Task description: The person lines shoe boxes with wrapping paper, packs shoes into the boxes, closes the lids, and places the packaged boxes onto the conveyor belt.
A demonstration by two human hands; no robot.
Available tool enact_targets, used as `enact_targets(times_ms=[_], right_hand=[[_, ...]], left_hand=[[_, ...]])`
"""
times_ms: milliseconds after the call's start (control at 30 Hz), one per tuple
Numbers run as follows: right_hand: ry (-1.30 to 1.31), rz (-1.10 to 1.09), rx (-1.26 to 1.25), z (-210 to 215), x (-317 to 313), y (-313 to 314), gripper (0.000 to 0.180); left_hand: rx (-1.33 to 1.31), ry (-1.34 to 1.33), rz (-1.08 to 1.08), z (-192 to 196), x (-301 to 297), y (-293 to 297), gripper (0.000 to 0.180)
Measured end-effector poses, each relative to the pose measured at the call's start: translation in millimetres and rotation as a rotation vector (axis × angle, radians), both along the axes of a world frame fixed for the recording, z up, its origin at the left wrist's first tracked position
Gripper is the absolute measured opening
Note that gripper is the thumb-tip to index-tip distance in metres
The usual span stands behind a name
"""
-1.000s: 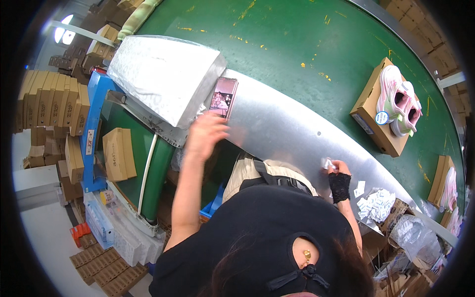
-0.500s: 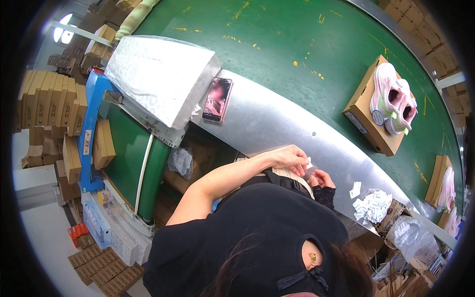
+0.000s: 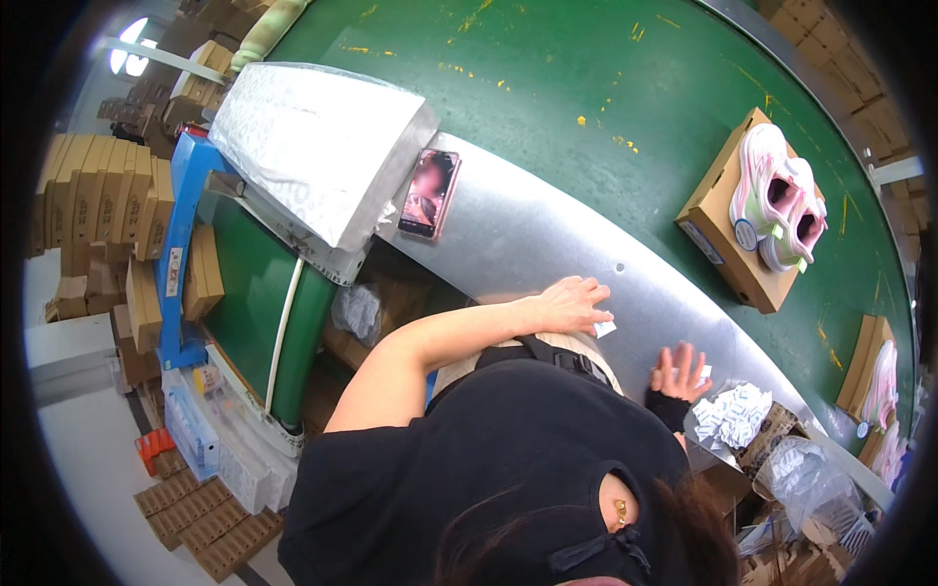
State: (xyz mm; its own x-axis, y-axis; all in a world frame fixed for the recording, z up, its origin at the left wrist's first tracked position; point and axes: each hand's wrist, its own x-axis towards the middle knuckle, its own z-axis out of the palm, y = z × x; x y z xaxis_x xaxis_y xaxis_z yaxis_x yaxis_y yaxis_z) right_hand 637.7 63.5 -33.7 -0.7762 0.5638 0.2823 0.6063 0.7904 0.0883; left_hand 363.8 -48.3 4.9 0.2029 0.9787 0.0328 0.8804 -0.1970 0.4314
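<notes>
Packet, small, white, lies flat on the curved metal shelf at the edge of the green conveyor; head view only. Left hand rests on the shelf, fingers spread and flat, fingertips touching the packet, nothing clasped. A second ago this hand was up near the phone; half a second ago both hands met close over the packet; now they have parted, so the packet reads as set down rather than held. Right hand, in a dark fingerless glove, fingers splayed open on the shelf, holding nothing, near a heap of white packets. Open shoe box with pale pink trainers sits well apart on the belt.
</notes>
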Motion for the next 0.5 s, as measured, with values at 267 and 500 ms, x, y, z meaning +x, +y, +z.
enact_targets(times_ms=[267,500], right_hand=[[0.369,-0.066,-0.095,52,-19,71,0.049],[0.211,-0.089,0.255,164,-118,158,0.059]], left_hand=[[0.293,-0.19,0.321,-36,-8,1,0.011],[0.216,-0.338,0.44,-10,-13,-6,0.012]])
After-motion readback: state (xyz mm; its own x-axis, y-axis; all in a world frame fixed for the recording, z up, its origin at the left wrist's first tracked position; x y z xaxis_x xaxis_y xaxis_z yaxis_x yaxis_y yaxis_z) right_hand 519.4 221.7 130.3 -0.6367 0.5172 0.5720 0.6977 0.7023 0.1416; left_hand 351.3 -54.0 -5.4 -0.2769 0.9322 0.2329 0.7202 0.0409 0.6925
